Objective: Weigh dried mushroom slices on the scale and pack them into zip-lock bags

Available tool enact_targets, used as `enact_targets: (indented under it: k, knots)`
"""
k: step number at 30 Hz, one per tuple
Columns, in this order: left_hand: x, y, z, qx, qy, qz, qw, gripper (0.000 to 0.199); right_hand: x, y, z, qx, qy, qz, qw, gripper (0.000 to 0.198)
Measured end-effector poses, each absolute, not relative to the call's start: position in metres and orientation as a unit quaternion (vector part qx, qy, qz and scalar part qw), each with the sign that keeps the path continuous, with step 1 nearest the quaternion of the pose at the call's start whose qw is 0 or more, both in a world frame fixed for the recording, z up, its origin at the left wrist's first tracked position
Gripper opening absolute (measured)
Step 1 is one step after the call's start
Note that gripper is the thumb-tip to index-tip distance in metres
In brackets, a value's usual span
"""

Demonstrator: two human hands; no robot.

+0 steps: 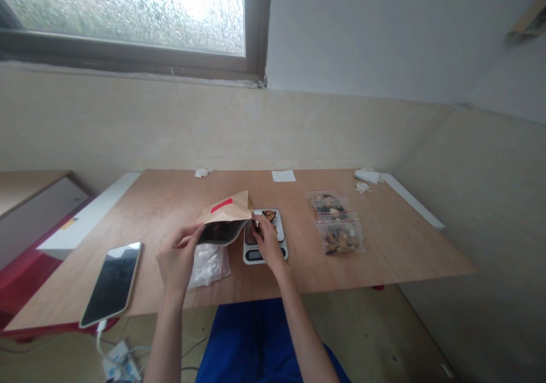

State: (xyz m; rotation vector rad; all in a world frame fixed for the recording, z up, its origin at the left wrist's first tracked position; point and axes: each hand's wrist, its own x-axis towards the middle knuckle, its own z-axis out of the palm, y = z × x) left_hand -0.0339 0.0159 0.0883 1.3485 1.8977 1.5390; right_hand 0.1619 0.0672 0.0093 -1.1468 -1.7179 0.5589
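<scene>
Left hand: grip pinched on left edge of paper bag, mouth gaping, above worktop beside scale | Right hand: fingers curled over scale near dried slices, cannot tell whether grip holds any | Bag's contents too dark; scale partly covered | Red label, display: unreadable

Cool daylight from grey-framed window of pebbled translucent glass, upper left; white glare burns out upper part of pane. Room otherwise fairly dim, dullest along beige right-hand wall. Pale reflection across far end of black-screened rectangular device; soft shine on clear plastic bags. Shadows faint, diffuse. Wide-angle stretch toward edges; brown object, top right corner, smeared. Display on white kitchen scale too soft to read.
</scene>
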Motion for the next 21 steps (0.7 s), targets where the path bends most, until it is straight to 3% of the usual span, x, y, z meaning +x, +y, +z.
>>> enact_targets:
  k: [5,11,21]
  knots:
    - [-0.032,0.015,0.089,0.477,0.679,0.534,0.161,0.030,0.169,0.066,0.008,-0.506,-0.632,0.260,0.527,0.036]
    - [-0.032,0.015,0.089,0.474,0.680,0.534,0.167,0.030,0.176,0.062,0.010,-0.503,-0.606,0.297,0.540,0.031]
    - [-0.030,0.014,0.089,0.475,0.678,0.535,0.169,0.032,0.188,0.062,0.022,-0.529,-0.575,0.252,0.572,0.025]
